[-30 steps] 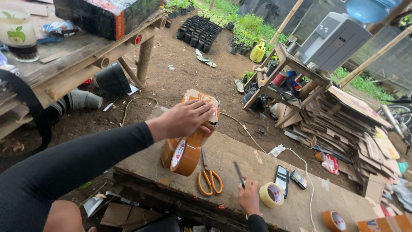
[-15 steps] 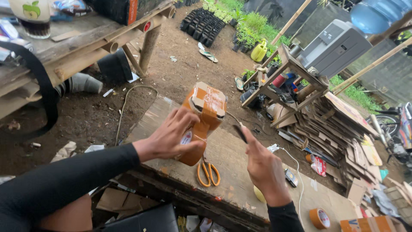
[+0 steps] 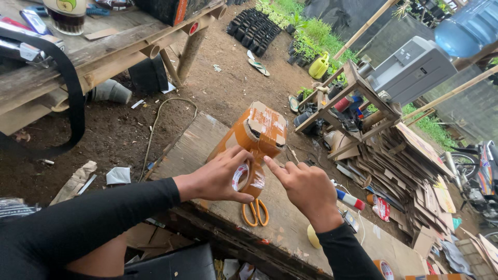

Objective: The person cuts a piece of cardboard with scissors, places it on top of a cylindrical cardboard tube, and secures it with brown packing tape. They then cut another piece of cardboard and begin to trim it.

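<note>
Parcel (image 3: pixel 262 132) slants, long axis pointing away-right; left hand (image 3: pixel 220 176) clasps tape roll (image 3: pixel 243 176), right hand (image 3: pixel 306 189) empty.

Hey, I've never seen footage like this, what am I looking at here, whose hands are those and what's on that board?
This is one picture from a camera worn on a person's head, looking down at their own two bare hands; there is no machine. The left hand holds a roll of brown tape against a tape-wrapped cardboard parcel. The right hand points a finger at the roll, touching or nearly touching it. The parcel stands tilted on a wooden board used as a work surface over bare dirt. Orange-handled scissors lie on the board just below the hands, and a marker pen lies to the right. Flattened cardboard sheets are stacked behind, and a yellow watering can stands by the plants.
</note>
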